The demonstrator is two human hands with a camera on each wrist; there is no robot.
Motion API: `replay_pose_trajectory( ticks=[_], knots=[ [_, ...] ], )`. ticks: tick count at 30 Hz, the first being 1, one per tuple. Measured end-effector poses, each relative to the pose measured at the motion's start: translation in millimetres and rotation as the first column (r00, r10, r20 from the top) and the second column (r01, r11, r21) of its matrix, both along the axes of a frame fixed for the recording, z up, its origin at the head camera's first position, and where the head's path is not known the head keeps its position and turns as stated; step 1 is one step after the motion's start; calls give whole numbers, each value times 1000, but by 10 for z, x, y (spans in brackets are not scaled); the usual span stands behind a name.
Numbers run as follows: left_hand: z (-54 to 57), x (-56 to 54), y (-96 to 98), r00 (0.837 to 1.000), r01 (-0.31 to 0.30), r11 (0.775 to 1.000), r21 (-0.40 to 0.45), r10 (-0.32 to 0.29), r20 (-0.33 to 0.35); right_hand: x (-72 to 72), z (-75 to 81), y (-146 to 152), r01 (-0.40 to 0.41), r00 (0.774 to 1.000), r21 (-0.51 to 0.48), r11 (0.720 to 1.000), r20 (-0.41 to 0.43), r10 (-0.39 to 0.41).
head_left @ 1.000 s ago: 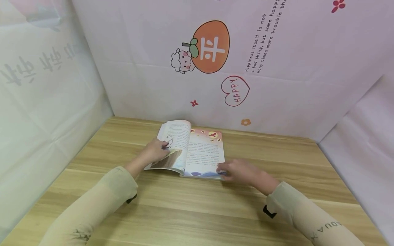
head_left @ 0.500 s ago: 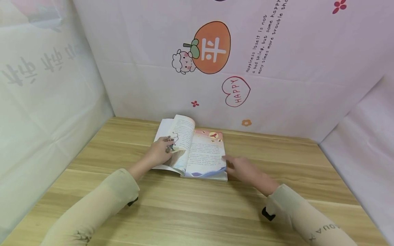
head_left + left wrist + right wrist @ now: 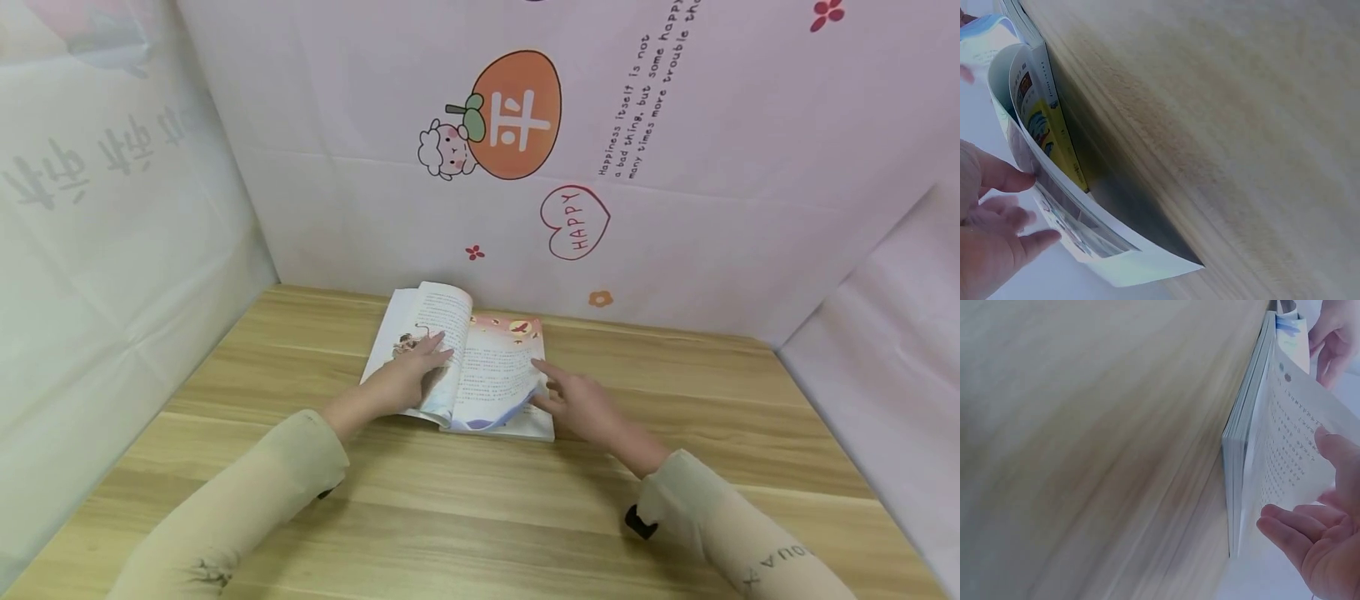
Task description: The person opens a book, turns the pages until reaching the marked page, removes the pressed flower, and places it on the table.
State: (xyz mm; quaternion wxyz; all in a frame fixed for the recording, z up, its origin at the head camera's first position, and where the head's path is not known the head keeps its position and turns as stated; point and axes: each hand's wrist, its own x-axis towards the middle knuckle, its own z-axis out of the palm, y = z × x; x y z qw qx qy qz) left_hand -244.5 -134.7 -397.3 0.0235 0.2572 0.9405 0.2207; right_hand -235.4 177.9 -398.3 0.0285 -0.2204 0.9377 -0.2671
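Observation:
An open book [image 3: 491, 379] with printed, illustrated pages lies near the back of the table. My left hand [image 3: 401, 379] rests on its raised left pages with the fingers extended toward the spine. In the left wrist view, the left fingertips [image 3: 1022, 180] touch the outside of these bowed pages, and a yellow cover shows beneath. At the right edge my right hand [image 3: 588, 408] holds a page [image 3: 487, 396] whose near corner curls upward. The right wrist view shows the right thumb [image 3: 1332, 447] against the underside of this lifted page, with other fingers [image 3: 1282, 525] lower, beside the book.
The wooden table [image 3: 480, 517] extends in front of the book and to both sides. A white printed backdrop [image 3: 360, 208] rises close behind the book, with more white sheets [image 3: 112, 275] at the left and right.
The right hand has moved left and inward, curling the right page's near corner up. The left hand has shifted right across the left pages with its fingers spread; those pages rose, then settled slightly.

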Motion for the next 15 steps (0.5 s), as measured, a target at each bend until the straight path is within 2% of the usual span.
replay_pose_trajectory(
  ticks=[4,6,11,15],
  knots=[
    [21,21,24,999,54,998,-23,-54,0,1,16,-66,-27,1000,-24,999,-10,27],
    [24,24,26,998,63,998,-18,-62,18,7,22,-102,-33,999,-32,999,-2,33],
    [27,21,16,994,29,1000,9,-30,107,19,-3,-191,-55,998,-38,998,-13,55],
    [33,18,6,993,8,1000,-25,-6,115,33,-52,-268,-101,995,-65,993,-28,99]
  ],
)
